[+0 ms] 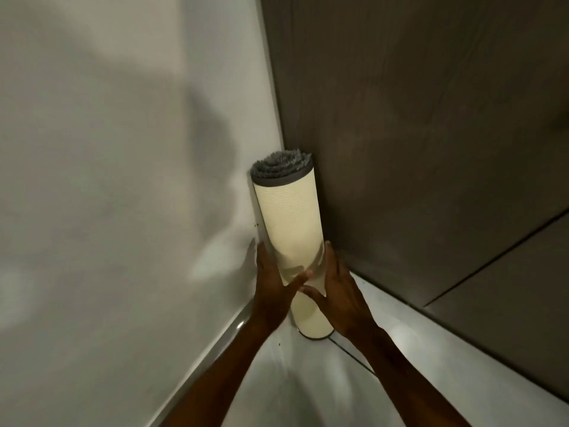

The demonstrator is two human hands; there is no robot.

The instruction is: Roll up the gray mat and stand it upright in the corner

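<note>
The rolled mat (291, 238) stands up on its end in the corner, right where the white wall (123, 180) meets the dark brown wall (415, 134). Its bottom sits on the shiny white floor (308, 389). It leans a tiny bit, with its top close to both walls. The outside of the roll is pale cream, and the gray fluffy side shows at the top, curled round and round inside. The left hand (272, 288) is flat against the left side of the roll, low down. The right hand (335, 291) is flat against the right side. Both hands have their fingers spread out and press on the mat from each side, with the thumbs nearly meeting in front. A thin dark line runs along the floor by the bottom of the roll.
</note>
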